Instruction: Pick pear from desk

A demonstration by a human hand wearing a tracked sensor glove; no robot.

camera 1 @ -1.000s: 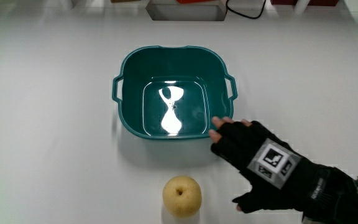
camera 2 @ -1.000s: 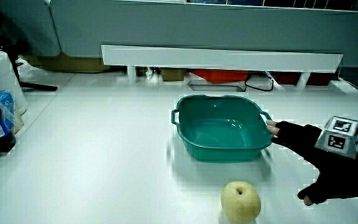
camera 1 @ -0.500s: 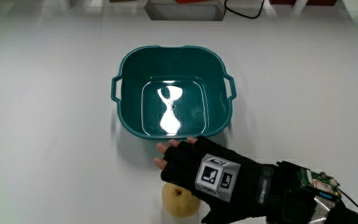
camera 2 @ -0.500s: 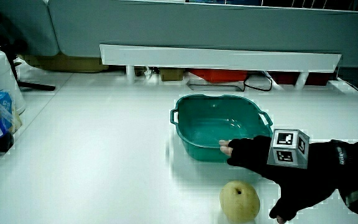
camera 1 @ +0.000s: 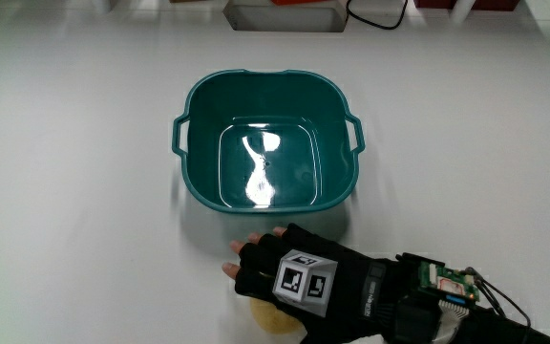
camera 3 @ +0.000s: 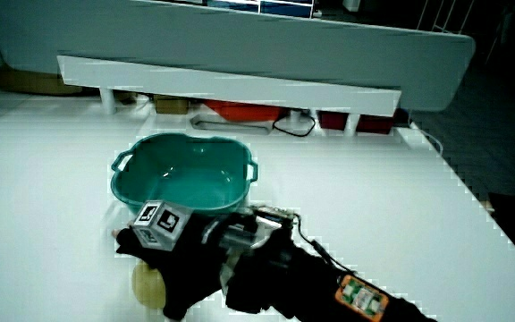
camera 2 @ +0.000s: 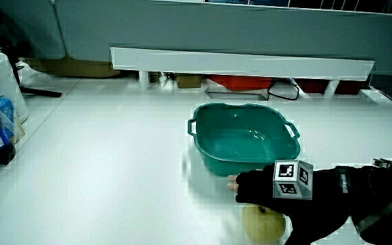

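Yellow pear (camera 1: 267,318) lies on the white table (camera 1: 74,191), nearer the person than the teal basin (camera 1: 265,143). Directly over it sits the hand (camera 1: 289,280), covering most of it; whether the fingers have closed on it cannot be told

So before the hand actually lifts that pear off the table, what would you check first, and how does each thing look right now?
1. Hand over the pear: ok, it covers most of the fruit in the main view.
2. Fingers closed around the pear: cannot tell.
3. Pear resting on the table: ok, in a side view it sits on the surface under the hand.
4. Nothing touching the pear besides the hand: ok, the teal basin stands apart, farther from the person.
5. Room above for lifting: ok, nothing hangs over the hand in both side views.
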